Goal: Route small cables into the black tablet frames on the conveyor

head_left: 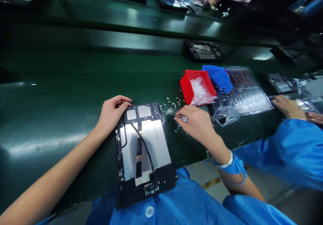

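Recording the layout at my station: the opened tablet frame (143,151) lies flat on the green worktop (50,124), its near end reaching past the edge over my blue gown (161,211). A black cable (143,143) crosses its white panel diagonally. My left hand (113,114) rests palm down at the frame's upper edge, fingers loosely curled and partly open, apparently placed to steady the frame against sliding. My right hand (194,125) is bunched at the fingertips over a small cluster of silvery scraps (183,119) just beside the frame. The fingers hide the contact, so I cannot tell whether the scraps are actually pinched.

Loose white slivers (171,105) lie scattered around that spot, near a tilted red plastic bin (188,87) holding clear film offcuts (199,92), seemingly kept close for a short reach. Behind it sits a blue item (219,78), its type hard to determine, then a clear plastic tray (248,90). A co-worker's hand (287,107) works at the right, its task partly obscured by glare and plastic. Another tablet frame (202,51) lies farther along the worktop, and its details are difficult to make out.
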`<state>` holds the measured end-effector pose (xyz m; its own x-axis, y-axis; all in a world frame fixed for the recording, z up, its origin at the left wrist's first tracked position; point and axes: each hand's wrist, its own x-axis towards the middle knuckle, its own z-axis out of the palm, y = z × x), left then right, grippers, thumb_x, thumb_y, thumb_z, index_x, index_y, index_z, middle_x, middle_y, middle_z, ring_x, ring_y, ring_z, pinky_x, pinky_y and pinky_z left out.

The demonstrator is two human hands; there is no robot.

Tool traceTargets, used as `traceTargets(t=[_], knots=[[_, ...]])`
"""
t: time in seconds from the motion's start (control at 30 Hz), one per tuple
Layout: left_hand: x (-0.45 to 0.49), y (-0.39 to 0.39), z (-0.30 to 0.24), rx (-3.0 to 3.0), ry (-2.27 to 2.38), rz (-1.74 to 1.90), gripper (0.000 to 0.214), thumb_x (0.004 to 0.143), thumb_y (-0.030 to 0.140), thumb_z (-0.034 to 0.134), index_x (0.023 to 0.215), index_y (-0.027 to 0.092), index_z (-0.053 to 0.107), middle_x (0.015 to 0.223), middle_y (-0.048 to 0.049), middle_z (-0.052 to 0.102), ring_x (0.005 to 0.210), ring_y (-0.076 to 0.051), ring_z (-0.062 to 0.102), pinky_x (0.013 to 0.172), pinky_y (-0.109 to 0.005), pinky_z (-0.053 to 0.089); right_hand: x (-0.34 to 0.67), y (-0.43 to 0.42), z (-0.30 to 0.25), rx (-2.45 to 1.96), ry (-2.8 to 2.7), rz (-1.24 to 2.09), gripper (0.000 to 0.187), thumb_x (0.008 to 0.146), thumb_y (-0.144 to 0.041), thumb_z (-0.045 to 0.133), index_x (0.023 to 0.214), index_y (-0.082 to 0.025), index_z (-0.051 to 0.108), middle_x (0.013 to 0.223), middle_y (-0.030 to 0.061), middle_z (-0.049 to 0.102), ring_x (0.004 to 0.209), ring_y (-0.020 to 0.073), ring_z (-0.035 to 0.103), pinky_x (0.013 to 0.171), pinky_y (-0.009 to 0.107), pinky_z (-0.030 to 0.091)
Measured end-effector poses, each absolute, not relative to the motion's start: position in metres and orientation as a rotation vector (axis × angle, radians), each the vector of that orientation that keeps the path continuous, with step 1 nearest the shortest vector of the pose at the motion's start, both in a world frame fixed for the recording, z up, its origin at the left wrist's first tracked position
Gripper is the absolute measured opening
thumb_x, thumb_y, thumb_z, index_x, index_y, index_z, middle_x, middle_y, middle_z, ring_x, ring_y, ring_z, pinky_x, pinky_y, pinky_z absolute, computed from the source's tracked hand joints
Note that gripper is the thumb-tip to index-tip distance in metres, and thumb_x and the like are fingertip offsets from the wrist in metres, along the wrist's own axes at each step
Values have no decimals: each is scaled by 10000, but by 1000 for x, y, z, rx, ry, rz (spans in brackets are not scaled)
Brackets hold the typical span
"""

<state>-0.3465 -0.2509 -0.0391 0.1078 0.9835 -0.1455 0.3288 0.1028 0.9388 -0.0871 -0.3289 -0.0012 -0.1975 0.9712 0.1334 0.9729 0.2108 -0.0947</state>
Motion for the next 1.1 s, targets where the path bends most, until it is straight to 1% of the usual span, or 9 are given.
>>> traceTargets(t=[0.13, 0.27, 0.4, 0.57, 0.7, 0.83, 0.97, 1.03, 1.1], knots=[[-349, -246, -32, 1392, 1403, 728, 183, 697, 287, 609, 817, 179, 697, 823, -49, 718, 781, -197, 652, 672, -265, 484, -111, -342, -17, -1970, -2382, -74, 66, 763, -229, 662, 789, -169, 668, 801, 81, 698, 804, 214, 627, 599, 289, 417], [-353, -243, -25, 1405, 1379, 747, 205, 692, 289, 614, 833, 160, 687, 812, -64, 717, 789, -203, 656, 695, -278, 490, -131, -337, -12, -2161, -2450, -38, 94, 767, -115, 608, 835, -125, 672, 821, 134, 704, 789, 243, 646, 557, 299, 399], [-352, -250, -15, 1534, 1397, 864, 224, 738, 289, 586, 895, 159, 679, 917, -65, 712, 831, -196, 637, 734, -291, 488, -143, -330, -6, -2323, -2456, 31, 199, 781, -12, 507, 824, -102, 680, 797, 171, 708, 741, 247, 667, 510, 290, 371], [-328, -266, 1, 1807, 1290, 838, 214, 806, 228, 533, 946, 179, 687, 974, -40, 706, 872, -185, 626, 800, -298, 490, -136, -326, -6, -2302, -2431, 7, 191, 751, -22, 525, 759, -133, 681, 746, 133, 715, 673, 218, 658, 499, 278, 334], [-293, -271, 1, 1845, 1085, 768, 187, 794, 191, 589, 949, 166, 691, 971, -58, 709, 847, -182, 635, 817, -325, 492, -122, -333, -1, -2112, -2262, -115, 145, 780, -115, 544, 717, -175, 660, 663, 55, 682, 625, 181, 620, 526, 272, 341], [-271, -272, -6, 1581, 886, 651, 143, 765, 183, 637, 885, 154, 710, 881, -58, 730, 785, -172, 661, 727, -286, 515, -121, -343, 7, -1769, -2152, -164, 137, 811, -149, 540, 723, -181, 641, 627, 16, 643, 591, 147, 580, 557, 258, 382], [-270, -273, -13, 1350, 850, 654, 127, 785, 183, 599, 806, 139, 716, 692, -32, 699, 555, -118, 603, 501, -210, 449, -126, -343, 11, -1568, -2101, -157, 126, 837, -152, 568, 741, -162, 649, 659, 21, 664, 600, 138, 586, 565, 254, 430], [-272, -274, -14, 1275, 841, 673, 134, 792, 179, 586, 813, 134, 710, 644, -29, 680, 544, -119, 606, 448, -189, 412, -127, -340, 12, -1483, -2037, -218, 116, 858, -154, 570, 802, -150, 670, 717, 43, 697, 667, 151, 613, 617, 265, 470], [-274, -275, -14, 1228, 789, 693, 139, 791, 152, 571, 837, 132, 701, 642, -29, 679, 587, -128, 637, 461, -180, 424, -127, -336, 12, -1428, -1994, -296, 133, 876, -155, 556, 879, -153, 690, 785, 61, 721, 721, 163, 625, 668, 284, 499]])
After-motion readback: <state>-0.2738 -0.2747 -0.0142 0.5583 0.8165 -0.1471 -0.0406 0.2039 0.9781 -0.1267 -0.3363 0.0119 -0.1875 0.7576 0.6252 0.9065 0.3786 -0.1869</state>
